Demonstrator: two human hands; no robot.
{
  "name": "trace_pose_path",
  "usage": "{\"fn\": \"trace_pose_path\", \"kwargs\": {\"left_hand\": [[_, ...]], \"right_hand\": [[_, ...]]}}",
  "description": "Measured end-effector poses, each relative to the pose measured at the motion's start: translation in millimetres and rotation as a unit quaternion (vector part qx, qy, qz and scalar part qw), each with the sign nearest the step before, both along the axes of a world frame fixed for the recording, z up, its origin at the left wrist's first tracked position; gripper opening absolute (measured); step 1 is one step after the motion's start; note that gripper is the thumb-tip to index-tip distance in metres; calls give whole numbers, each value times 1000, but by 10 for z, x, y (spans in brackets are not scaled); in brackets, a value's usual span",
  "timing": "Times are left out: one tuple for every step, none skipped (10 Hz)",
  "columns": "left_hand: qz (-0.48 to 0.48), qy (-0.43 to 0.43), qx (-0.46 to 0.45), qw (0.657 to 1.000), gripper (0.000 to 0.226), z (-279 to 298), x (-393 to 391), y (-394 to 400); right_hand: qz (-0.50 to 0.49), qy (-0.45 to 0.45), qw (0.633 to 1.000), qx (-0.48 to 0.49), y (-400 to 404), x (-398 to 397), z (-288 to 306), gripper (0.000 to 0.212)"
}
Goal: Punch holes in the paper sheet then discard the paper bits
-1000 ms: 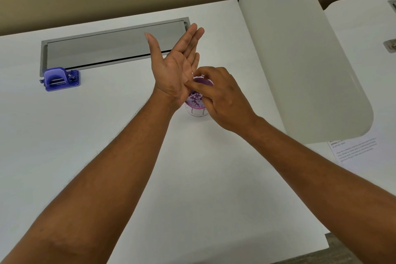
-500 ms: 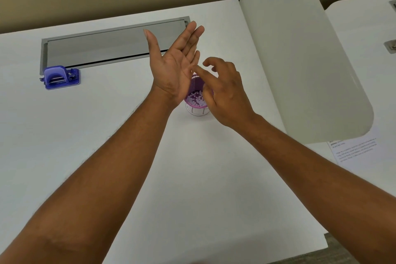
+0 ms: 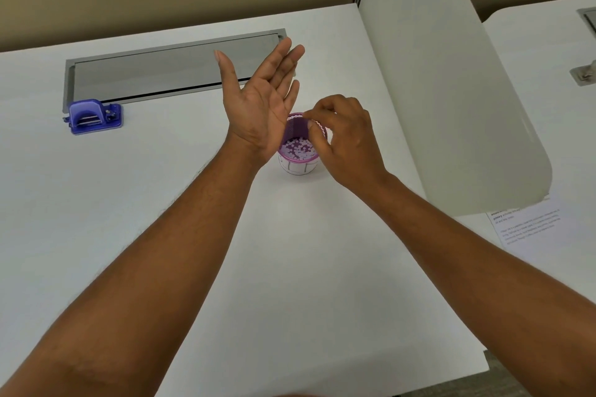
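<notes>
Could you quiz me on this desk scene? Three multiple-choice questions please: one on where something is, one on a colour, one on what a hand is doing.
1. Where is the hole punch?
A. inside the cup
B. on the desk at far left, by the grey panel
C. in the right hand

2. What colour is the mesh cup?
A. green
B. yellow
C. purple

3. How is the left hand held?
A. open, fingers straight, palm tilted over the cup
B. clenched in a fist
C. flat on the desk

Answers: 1 B, it sits beside the panel's corner. 2 C, its rim and mesh are purple. 3 A, the fingers are extended.
</notes>
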State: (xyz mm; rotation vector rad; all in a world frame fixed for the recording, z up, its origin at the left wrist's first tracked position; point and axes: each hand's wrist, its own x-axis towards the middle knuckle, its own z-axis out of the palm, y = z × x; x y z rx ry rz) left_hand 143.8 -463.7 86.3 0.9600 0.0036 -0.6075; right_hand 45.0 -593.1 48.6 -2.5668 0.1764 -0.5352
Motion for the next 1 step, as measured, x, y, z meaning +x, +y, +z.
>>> {"fn": "trace_pose_path", "kwargs": {"left_hand": [[9,12,-86,996,104,5,20,80]], "right_hand": [[-40,-31,996,76,-23,-35,41,14]]}}
